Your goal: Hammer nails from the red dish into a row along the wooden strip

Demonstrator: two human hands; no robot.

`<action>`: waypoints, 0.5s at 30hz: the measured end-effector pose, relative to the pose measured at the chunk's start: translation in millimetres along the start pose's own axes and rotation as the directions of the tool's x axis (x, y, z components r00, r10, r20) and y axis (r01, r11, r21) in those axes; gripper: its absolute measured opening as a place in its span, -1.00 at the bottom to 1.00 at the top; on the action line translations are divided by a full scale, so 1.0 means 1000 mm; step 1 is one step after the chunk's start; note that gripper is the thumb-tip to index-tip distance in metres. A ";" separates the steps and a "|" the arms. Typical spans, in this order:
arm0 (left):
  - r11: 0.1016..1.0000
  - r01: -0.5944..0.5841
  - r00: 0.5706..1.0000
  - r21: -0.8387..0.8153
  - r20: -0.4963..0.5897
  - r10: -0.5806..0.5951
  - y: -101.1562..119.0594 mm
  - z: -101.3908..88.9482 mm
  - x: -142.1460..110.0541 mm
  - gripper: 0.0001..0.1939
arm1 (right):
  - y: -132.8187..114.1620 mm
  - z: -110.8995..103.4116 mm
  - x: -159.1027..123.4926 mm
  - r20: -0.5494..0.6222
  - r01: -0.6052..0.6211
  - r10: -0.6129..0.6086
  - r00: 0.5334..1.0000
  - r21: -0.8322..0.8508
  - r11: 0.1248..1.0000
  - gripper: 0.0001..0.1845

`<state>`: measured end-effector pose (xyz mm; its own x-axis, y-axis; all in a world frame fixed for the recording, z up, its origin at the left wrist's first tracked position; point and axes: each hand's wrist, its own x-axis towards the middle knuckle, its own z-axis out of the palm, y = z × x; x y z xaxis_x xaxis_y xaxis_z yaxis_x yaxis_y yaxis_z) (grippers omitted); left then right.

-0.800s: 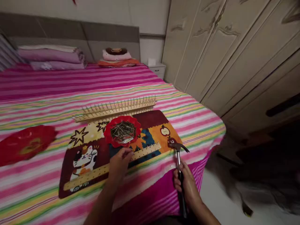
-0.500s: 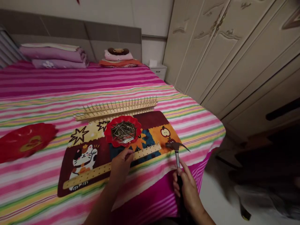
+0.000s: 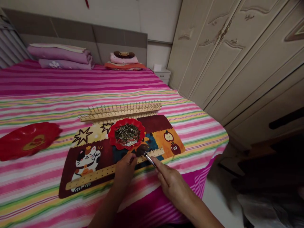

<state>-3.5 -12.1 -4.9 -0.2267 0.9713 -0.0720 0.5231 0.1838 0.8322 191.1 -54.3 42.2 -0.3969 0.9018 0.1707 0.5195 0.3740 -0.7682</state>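
Note:
My right hand [image 3: 172, 183] is wrapped round the handle of a claw hammer [image 3: 149, 158]; its dark head is over the wooden strip, right beside my left fingertips. My left hand [image 3: 125, 166] is closed in a pinch at the strip; whatever the fingers hold is too small and partly hidden to make out. The pale wooden strip [image 3: 99, 173] has rows of small holes and lies across a patterned mat [image 3: 67, 164]. Small nails stand along its right part. Just beyond my left hand, a red scalloped bowl [image 3: 111, 139] holds a heap of nails [image 3: 128, 133].
Behind the bowl lie wooden strips [image 3: 123, 111] bristling with upright nails. A red plate [image 3: 14, 142] is at left on the striped bed [image 3: 90, 95]. Folded bedding [image 3: 61, 57] is by the headboard, and a wardrobe [image 3: 213, 50] stands at right.
My right hand has swung the hammer leftward, from beside the mat's right edge to my left fingertips. My left hand keeps its pinch at the strip. The view has shifted slightly.

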 end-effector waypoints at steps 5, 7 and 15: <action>0.999 -0.009 1.000 -0.031 0.010 0.009 0.000 0.002 0.001 -0.82 | 0.005 -0.003 -0.013 -0.069 -0.021 0.025 0.997 0.058 0.998 -0.48; 0.999 -0.010 1.000 -0.039 0.011 0.011 0.000 0.003 0.000 -0.81 | 0.011 -0.004 -0.020 -0.173 -0.084 0.113 0.979 0.166 0.983 -0.52; 0.999 0.044 0.991 -0.017 -0.128 -0.045 0.010 -0.035 0.019 -0.74 | 0.052 -0.001 -0.037 -0.196 -0.330 0.790 0.581 0.830 0.449 -0.29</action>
<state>-31.6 2.7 21.2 -0.3532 0.9347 -0.0391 0.4986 0.2234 0.8375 233.6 -68.1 -3.2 0.3287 0.8616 -0.3867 -0.2641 -0.3093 -0.9136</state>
